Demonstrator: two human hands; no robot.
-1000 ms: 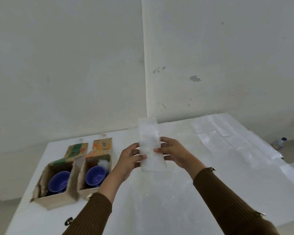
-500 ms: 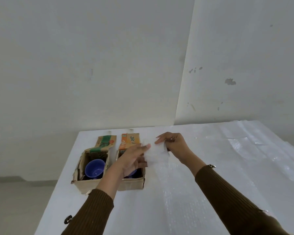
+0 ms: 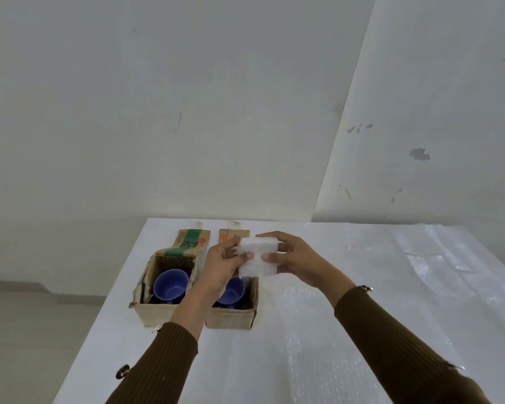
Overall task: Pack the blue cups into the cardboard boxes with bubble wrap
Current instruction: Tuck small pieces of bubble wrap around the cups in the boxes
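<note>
Two open cardboard boxes stand side by side near the table's left edge. The left box [image 3: 155,312] holds a blue cup [image 3: 169,285] in plain sight. The right box [image 3: 231,317] holds a second blue cup [image 3: 231,291], half hidden behind my left wrist. Both hands hold a folded piece of bubble wrap [image 3: 258,259] above the right box. My left hand [image 3: 222,263] pinches its left side and my right hand [image 3: 292,259] grips its right side, thumb on the front.
A large sheet of bubble wrap [image 3: 333,330] covers the white table [image 3: 123,330] to the right of the boxes. The table's left edge runs close beside the left box, with floor below. Walls stand behind the table.
The strip of bubble wrap has been folded shorter into a compact pad. Both hands carried it left and now hold it over the right box. The view has swung left.
</note>
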